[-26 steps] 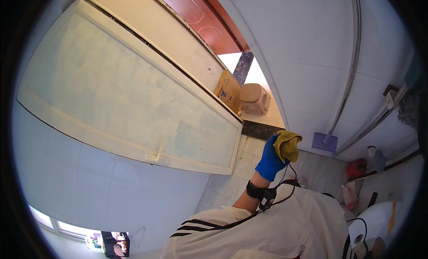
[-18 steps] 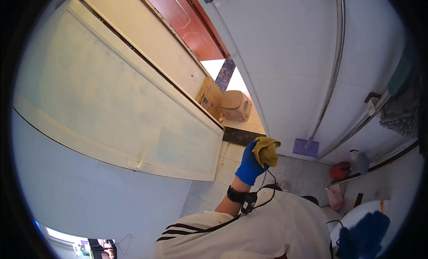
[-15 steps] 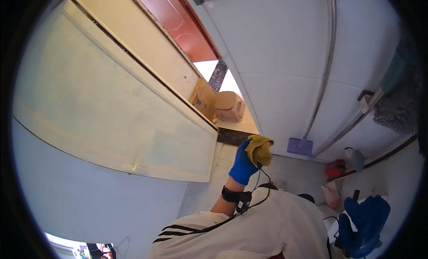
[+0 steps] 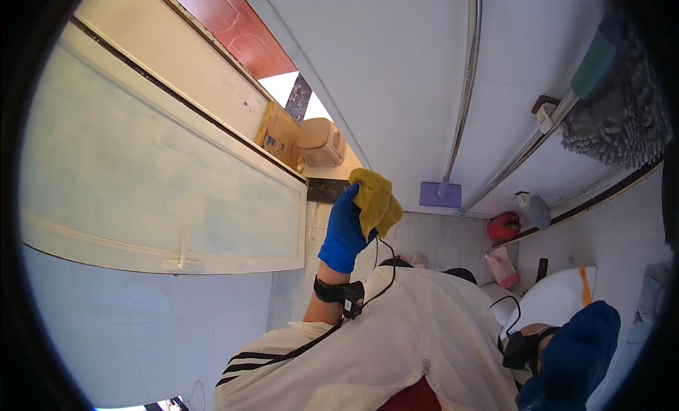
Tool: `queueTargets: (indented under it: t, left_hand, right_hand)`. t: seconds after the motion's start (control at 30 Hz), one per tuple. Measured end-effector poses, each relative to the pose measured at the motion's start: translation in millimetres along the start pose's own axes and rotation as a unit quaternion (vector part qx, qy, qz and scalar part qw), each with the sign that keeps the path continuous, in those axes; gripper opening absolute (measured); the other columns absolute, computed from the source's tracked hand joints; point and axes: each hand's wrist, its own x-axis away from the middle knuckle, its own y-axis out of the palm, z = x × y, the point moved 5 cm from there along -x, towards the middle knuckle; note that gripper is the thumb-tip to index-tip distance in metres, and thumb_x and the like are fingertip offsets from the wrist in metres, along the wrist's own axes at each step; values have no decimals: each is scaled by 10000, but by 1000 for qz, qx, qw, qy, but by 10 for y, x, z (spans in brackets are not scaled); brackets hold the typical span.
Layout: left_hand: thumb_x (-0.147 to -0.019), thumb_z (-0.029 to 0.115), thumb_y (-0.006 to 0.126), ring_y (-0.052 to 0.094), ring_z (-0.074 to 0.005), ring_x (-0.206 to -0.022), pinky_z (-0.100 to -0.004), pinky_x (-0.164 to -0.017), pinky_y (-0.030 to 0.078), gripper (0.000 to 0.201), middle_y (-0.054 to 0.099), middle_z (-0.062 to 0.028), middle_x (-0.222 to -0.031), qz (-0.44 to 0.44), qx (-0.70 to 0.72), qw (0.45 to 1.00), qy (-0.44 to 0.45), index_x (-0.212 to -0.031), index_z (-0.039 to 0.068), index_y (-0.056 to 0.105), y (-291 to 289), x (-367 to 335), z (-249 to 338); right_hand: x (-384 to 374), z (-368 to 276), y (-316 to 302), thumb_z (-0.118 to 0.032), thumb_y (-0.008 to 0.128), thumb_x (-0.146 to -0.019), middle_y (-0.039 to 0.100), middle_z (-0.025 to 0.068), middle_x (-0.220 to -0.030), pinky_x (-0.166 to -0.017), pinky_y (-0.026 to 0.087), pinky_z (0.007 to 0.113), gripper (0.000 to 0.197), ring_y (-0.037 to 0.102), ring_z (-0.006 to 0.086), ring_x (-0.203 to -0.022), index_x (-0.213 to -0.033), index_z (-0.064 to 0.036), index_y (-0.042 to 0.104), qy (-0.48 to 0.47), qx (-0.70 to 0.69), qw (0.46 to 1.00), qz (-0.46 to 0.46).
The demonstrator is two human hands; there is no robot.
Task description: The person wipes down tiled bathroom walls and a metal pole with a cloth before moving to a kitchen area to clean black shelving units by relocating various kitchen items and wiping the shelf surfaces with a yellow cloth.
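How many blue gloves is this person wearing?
2: one on the left hand, holding a mustard-yellow cloth; one on the right hand, at the picture's lower right.

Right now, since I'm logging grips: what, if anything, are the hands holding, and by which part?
The left hand grips a mustard-yellow cloth by its bunched left side. Whether the right hand holds anything cannot be told.

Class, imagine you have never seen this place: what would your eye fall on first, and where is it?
First, the mustard-coloured cloth in the grip of the blue-gloved left hand, near the middle of the picture. Next, the blue-gloved right hand at the lower right, and the shaggy grey mop head at the upper right.
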Motion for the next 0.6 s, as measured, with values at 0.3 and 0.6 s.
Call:
queueTargets:
  t: [0.3,0.6]
  left_hand:
    - [-915,199,496,425,-218,-1212,-320,-1029,337,480,427,-89,-1314,-74,-101,992,-21,-1359,113,337,527,124,-280]
    - [-863,64,544,405,-194,-1218,-301,-1018,338,511,429,-85,-1312,-136,-358,923,33,-1343,80,367,948,175,-389]
  right_hand:
    - [526,1350,1386,-67,613,-823,558,81,-1108,-833,431,276,398,540,169,-966,-1208,-67,510,403,-303,861,65]
    - [905,1642,1849,-233,666,-812,636,64,-893,-759,464,272,319,584,151,-794,-1057,-37,606,451,-261,849,92]
